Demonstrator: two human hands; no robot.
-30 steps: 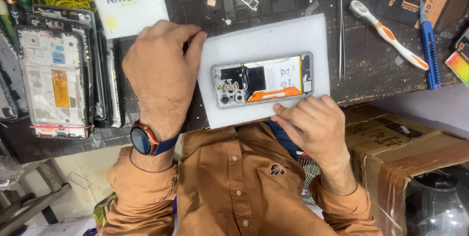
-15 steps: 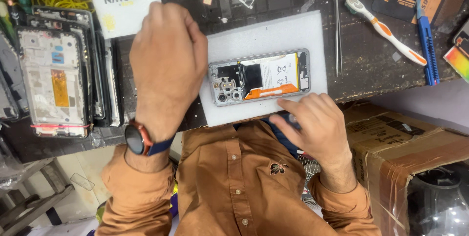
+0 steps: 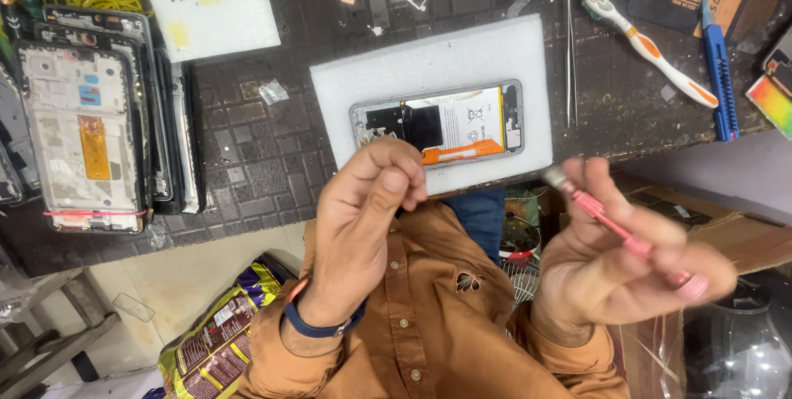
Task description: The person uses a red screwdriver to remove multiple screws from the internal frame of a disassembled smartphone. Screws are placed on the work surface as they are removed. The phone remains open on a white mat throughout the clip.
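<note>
Both hands had lifted off the white foam pad since half a second earlier, when the left lay flat over the pad's left side and the right rested at its near edge. The left hand [image 3: 363, 226] was now raised near the chest, its fingers curled in with thumb and fingertips pinched together; whether anything small sat between them could not be told. The right hand [image 3: 615, 263] was also raised, to the right of the pad's near edge, closed around a pink screwdriver [image 3: 623, 234] whose metal tip pointed up and left toward the pad. A dark watch band circled the left wrist.

The opened phone [image 3: 450, 125] lay lengthwise on the foam pad [image 3: 429, 61], back cover off, with its battery and an orange strip showing. Neither hand touched it, though the left hand's knuckles covered its near left corner from view.

Just right of the pad lay thin tweezers [image 3: 569, 52], and farther right a white and orange toothbrush [image 3: 652, 48] and a blue utility knife [image 3: 718, 77]. At the far left stood a stack of phone frames [image 3: 82, 127], and a white box [image 3: 210, 3] lay at the far edge. All rested on a dark workbench [image 3: 264, 151].
</note>
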